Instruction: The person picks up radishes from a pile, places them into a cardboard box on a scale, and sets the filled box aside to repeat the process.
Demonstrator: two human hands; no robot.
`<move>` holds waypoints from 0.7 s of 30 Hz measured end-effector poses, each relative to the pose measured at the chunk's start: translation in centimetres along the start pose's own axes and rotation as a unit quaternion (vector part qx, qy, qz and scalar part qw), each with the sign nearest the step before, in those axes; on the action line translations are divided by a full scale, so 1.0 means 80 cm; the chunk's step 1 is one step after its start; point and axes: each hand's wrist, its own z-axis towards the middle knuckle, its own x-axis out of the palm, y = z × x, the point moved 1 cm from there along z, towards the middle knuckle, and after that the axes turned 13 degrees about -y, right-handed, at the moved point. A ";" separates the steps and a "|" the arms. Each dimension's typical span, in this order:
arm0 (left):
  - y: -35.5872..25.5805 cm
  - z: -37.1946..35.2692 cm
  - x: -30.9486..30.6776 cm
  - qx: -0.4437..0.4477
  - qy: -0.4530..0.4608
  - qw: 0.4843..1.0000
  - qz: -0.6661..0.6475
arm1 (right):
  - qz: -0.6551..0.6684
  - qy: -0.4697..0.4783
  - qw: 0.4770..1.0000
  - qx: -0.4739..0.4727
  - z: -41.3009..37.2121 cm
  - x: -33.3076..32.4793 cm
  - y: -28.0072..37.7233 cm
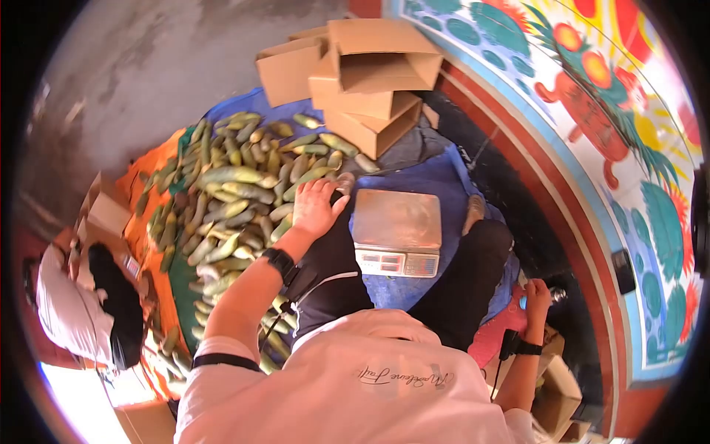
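A: Green cukes (229, 177) — your L hand (314, 209)?
B: Spread flat on pile's edge, nothing gripped, just beside scale (397, 218). Your R hand (538, 296): curled by a box (558, 381); can't tell what it holds.

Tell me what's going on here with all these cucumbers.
Someone is sitting on a blue sheet beside a big pile of cucumbers. Their left hand is stretched out, fingers spread, resting on the near edge of the pile. Their right hand is down by their side; what it holds is unclear. A scale sits between their legs, and open cardboard boxes are stacked beyond it. A second person in a white top is at the pile's far side.
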 end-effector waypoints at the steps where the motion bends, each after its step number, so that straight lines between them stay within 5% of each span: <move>1: 0.002 0.001 -0.004 -0.003 0.001 1.000 0.001 | 0.004 -0.017 1.000 -0.015 0.004 0.004 0.016; 6: 0.014 -0.013 -0.028 -0.012 -0.010 1.000 0.016 | 0.101 0.032 0.991 0.084 0.006 0.015 0.035; 21: 0.017 -0.011 -0.072 -0.027 -0.017 0.999 0.024 | 0.130 0.004 0.991 0.024 0.003 0.042 0.021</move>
